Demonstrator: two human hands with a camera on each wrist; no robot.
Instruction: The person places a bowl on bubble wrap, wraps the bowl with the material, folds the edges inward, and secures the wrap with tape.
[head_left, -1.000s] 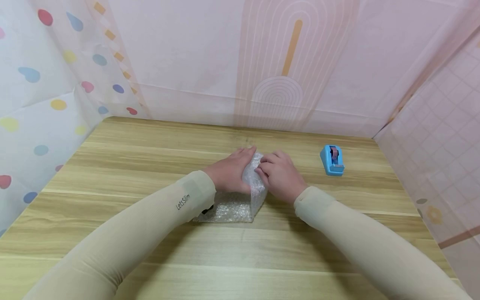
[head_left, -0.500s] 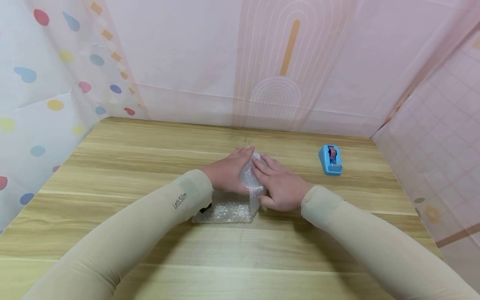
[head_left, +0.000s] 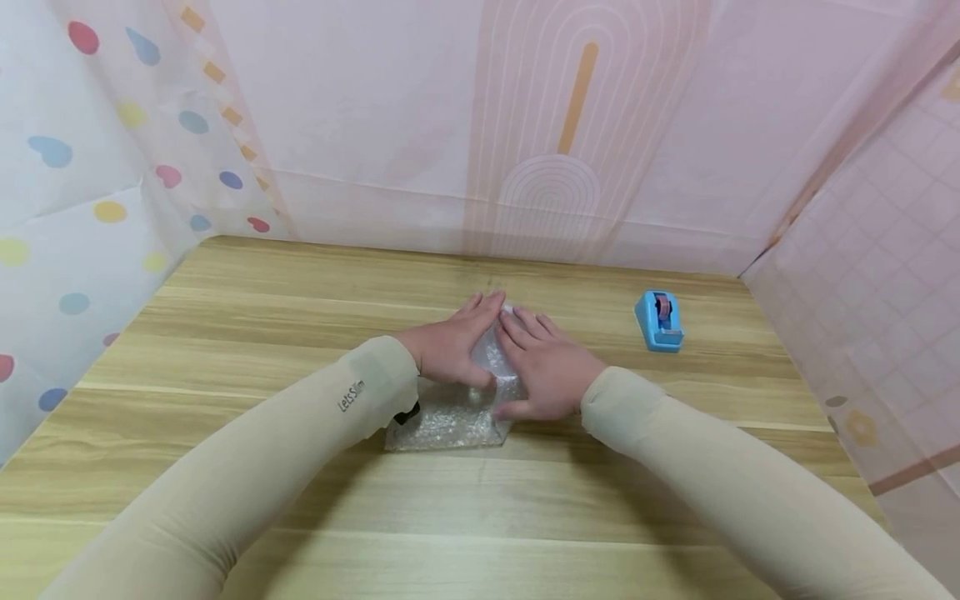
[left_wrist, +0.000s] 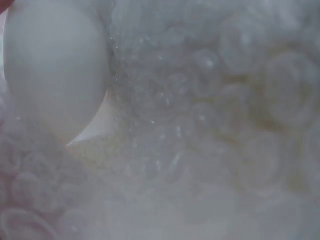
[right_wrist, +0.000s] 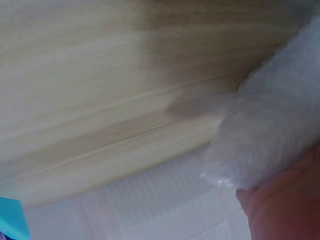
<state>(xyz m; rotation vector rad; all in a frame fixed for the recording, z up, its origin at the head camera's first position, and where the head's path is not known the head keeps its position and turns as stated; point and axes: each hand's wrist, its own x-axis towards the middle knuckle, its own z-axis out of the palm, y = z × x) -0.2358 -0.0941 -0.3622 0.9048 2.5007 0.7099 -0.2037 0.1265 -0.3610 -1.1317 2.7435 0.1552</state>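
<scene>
Clear bubble wrap (head_left: 450, 423) lay folded on the wooden bench (head_left: 480, 517). The left hand (head_left: 453, 346) and the right hand (head_left: 553, 372) rested on it side by side, each grip spread wide. A blue tape holder (head_left: 660, 332) sat off to the right.

Left forearm (head_left: 262, 471) and right forearm (head_left: 738, 471) angle forward and inward. Left hand (head_left: 452, 343) and right hand (head_left: 553, 371): backs uppermost, fingers (head_left: 514, 332) extended, thumbs (head_left: 480, 377) spread, fingertips (head_left: 497, 297) close together.
</scene>
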